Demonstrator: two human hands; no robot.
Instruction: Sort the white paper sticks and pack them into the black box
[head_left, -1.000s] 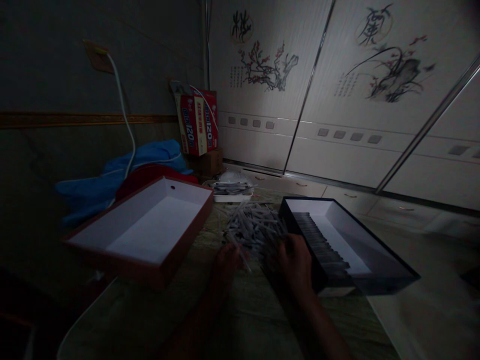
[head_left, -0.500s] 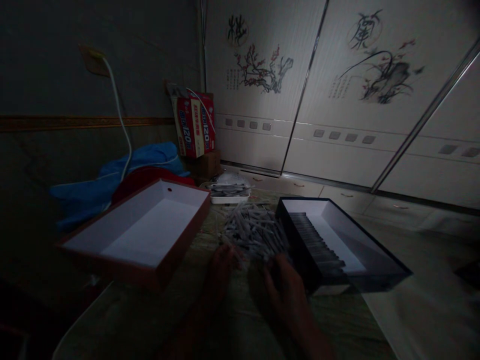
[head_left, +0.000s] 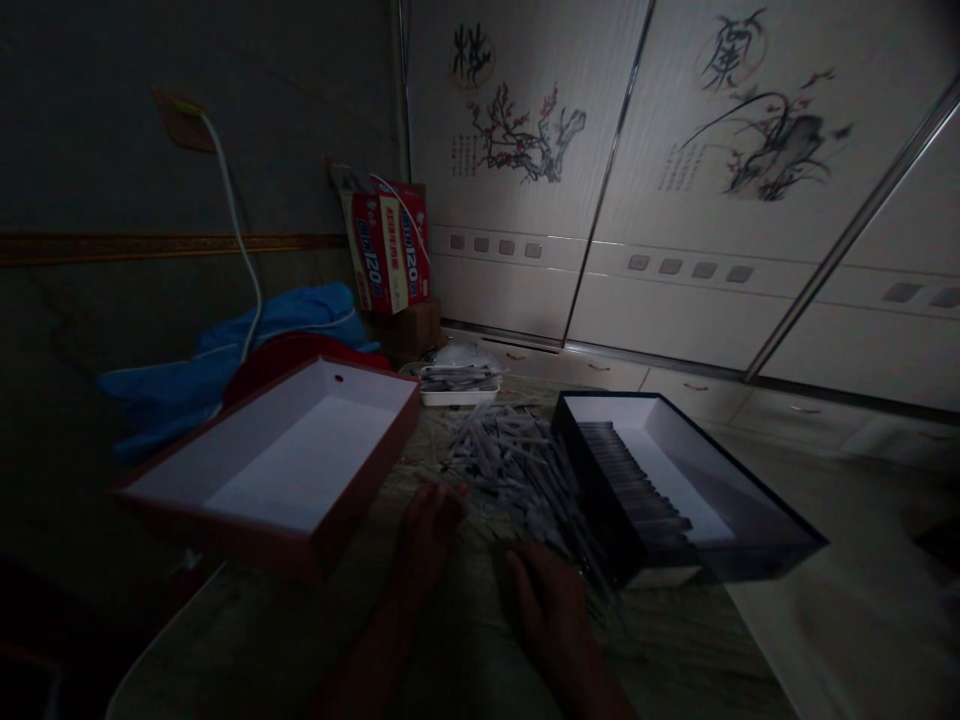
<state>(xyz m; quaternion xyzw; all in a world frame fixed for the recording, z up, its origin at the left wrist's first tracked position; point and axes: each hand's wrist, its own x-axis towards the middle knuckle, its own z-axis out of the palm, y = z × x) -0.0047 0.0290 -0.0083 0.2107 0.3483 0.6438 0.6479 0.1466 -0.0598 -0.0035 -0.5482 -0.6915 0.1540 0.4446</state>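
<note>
On the table in the head view lies a loose pile of slim pen-like sticks [head_left: 499, 450], some pale and translucent, others dark. At its near left edge my left hand [head_left: 426, 532] is closed, fingertips pinched on what looks like a pale translucent stick. My right hand [head_left: 551, 605] rests low at the pile's near side, its fingers curled. What it holds, if anything, is hidden in the dim light. Right of the pile stands a dark open box [head_left: 750, 560] with a row of dark slim sticks [head_left: 637, 485] laid side by side along its left part.
A red-sided open box [head_left: 277, 480] with a white inside stands at left. Behind the pile sits a white tray [head_left: 459, 397] with more sticks and clear plastic. Blue cloth [head_left: 285, 320], red-and-white cartons [head_left: 388, 250] and white sliding doors [head_left: 517, 290] are further back.
My right hand has drawn back toward me, away from the pile. My left hand has shifted slightly left. More dark sticks now show along the dark box's near left side.
</note>
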